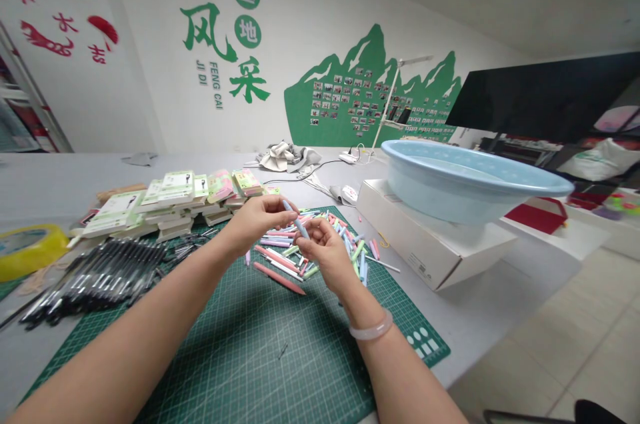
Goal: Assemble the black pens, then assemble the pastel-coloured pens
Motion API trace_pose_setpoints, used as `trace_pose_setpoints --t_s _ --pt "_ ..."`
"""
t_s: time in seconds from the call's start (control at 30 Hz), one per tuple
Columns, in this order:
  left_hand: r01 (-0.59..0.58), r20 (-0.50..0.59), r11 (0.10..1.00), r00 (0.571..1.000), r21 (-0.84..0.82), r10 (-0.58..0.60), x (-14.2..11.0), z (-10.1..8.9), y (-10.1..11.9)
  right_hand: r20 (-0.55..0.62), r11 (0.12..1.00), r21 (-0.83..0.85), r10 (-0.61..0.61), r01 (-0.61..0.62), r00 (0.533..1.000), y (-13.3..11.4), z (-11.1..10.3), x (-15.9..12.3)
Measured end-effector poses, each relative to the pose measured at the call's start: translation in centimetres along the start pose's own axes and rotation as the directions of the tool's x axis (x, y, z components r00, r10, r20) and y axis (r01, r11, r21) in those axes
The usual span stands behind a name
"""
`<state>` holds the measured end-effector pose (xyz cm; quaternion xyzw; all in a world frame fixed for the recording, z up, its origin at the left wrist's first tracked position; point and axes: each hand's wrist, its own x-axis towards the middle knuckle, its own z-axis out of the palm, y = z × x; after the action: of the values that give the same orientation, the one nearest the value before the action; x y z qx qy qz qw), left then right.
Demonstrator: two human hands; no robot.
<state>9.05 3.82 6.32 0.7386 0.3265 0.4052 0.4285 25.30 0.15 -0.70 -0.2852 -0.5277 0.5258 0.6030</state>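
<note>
A light blue pen-like barrel (300,225) slants between my two hands above the mat. My left hand (257,221) pinches its upper end between thumb and fingers. The lower end is gripped by the fingertips of my right hand (325,251), which wears a pale bangle on the wrist. Beneath and behind the hands spreads a pile of pink, blue, green and white pen parts (287,261). A longer pink pen (279,279) lies at its near edge. All this rests on a green cutting mat (240,344), where a tiny dark piece (283,351) also lies.
Many clear-and-black pens (100,277) lie heaped at left, beside a yellow tape roll (35,251). Behind them are stacked small boxes (165,197). To the right, a blue basin (470,191) sits on a white carton (425,251). Cloths (285,157) and a cable lie farther back.
</note>
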Motion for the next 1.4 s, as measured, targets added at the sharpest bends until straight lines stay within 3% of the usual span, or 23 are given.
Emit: trace_pose_setpoints --t_s 0.27,0.4,0.57,0.77,0.97,1.13,1.3,1.4 --pt "0.005 -0.113 0.996 0.993 -0.083 -0.015 -1.3 0.9 -1.7 -0.006 0.996 -0.085 0.0 -0.001 1.0 1.2 0.4 -0.1" --pt "0.023 -0.107 0.989 0.993 -0.145 -0.039 -1.6 0.9 -2.6 0.066 0.993 0.037 0.107 -0.109 0.992 1.7 0.8 -0.2" --pt "0.083 -0.034 0.943 0.994 -0.322 -0.099 -1.7 0.9 -3.5 0.199 0.93 0.258 0.213 -0.261 0.957 1.3 1.1 -0.5" --pt "0.039 -0.082 0.882 0.993 -0.47 -0.088 -1.7 1.2 -3.8 0.247 0.898 0.329 0.215 -0.291 0.945 1.1 1.5 -0.8" --pt "0.125 0.001 0.843 0.989 -0.523 -0.146 -2.0 1.5 -2.9 0.281 0.867 0.368 0.239 -0.334 0.929 1.5 1.7 -0.8" --pt "0.108 -0.091 0.882 0.982 -0.459 -0.167 -1.9 1.9 -3.2 0.284 0.876 0.355 0.23 -0.325 0.931 1.7 2.0 -0.9" --pt "0.236 0.071 0.753 0.967 -0.615 -0.244 -2.1 1.8 -3.3 0.265 0.881 0.361 0.217 -0.305 0.94 1.8 2.2 -0.9" --pt "0.222 0.052 0.716 0.967 -0.662 -0.251 -2.1 2.1 -3.3 0.243 0.876 0.384 0.21 -0.292 0.947 1.9 2.2 -0.8"
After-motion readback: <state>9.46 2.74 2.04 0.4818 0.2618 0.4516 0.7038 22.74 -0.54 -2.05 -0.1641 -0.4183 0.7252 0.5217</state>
